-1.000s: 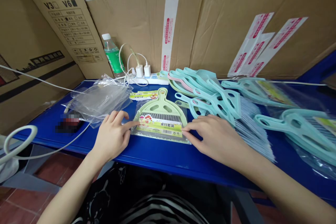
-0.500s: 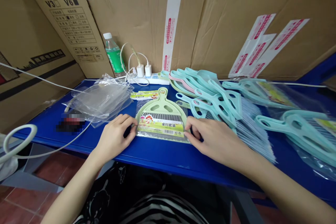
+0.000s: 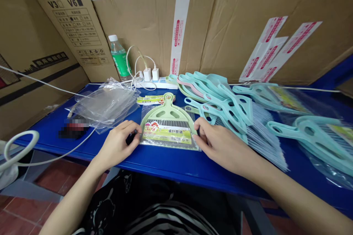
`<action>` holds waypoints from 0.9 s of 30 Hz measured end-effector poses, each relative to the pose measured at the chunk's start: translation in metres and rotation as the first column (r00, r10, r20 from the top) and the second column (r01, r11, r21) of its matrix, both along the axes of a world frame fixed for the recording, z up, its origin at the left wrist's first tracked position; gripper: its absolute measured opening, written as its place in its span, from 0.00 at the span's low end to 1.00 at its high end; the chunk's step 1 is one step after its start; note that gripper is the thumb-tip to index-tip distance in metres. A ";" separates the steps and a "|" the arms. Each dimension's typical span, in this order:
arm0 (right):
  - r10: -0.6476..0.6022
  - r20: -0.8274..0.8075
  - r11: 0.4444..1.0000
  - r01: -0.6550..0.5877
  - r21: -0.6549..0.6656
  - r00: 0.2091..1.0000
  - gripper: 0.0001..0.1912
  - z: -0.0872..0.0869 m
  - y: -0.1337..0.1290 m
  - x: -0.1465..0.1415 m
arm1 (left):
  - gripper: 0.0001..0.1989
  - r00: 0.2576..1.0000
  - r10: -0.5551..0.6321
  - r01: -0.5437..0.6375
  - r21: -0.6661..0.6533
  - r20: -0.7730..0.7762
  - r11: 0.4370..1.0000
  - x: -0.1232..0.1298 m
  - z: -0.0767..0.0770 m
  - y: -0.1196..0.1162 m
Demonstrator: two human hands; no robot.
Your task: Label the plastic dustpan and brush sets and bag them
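Observation:
A green dustpan set (image 3: 167, 116) in a clear bag lies flat at the table's front, its handle pointing away and sticking out of the bag. Across it is a printed card (image 3: 167, 132), with grey bristles above the card. My left hand (image 3: 118, 143) pinches the bag's left edge between thumb and fingers. On the opposite side, my right hand (image 3: 217, 143) grips the bag's right edge. Behind the handle lie more printed cards (image 3: 149, 100).
Clear plastic bags (image 3: 107, 102) are piled on the left of the blue table (image 3: 165, 163). Turquoise dustpans (image 3: 228, 112) and blue brushes (image 3: 266, 137) lie right, near bagged sets (image 3: 311, 128). Behind are a bottle (image 3: 120, 60), a power strip (image 3: 162, 84) and cartons.
The bagged dustpan set has shifted slightly left and tilted a little, its handle now further left. Both hands have moved slightly with it, still at its edges.

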State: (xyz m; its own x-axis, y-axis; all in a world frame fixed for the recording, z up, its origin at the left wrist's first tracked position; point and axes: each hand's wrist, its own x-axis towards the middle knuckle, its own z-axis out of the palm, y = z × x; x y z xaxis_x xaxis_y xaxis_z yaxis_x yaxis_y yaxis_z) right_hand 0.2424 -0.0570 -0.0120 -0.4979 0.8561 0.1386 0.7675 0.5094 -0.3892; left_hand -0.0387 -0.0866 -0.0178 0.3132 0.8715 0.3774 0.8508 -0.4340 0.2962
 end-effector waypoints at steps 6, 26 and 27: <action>0.014 -0.059 0.999 -0.017 -0.034 0.998 0.06 -0.001 -0.001 -0.002 | 0.12 0.995 -0.018 0.014 -0.042 -0.096 0.999 -0.006 0.010 0.008; 0.041 0.154 0.999 -0.045 0.028 0.987 0.08 0.030 0.017 -0.005 | 0.19 0.831 -0.027 -0.089 -0.181 -0.556 0.980 0.041 0.036 0.098; 0.078 0.181 0.996 -0.085 0.032 0.980 0.09 0.033 0.018 -0.006 | 0.20 0.843 -0.034 -0.077 -0.183 -0.536 0.980 0.039 0.034 0.099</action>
State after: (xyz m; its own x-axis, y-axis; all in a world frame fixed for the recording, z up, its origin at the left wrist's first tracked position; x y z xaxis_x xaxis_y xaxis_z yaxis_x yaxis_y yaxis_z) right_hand 0.2364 -0.0390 0.0210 -0.5858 0.8071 0.0736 0.7783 0.5855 -0.2267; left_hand -0.0001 0.0128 0.0161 0.3977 0.9174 -0.0167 0.9085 -0.3963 -0.1327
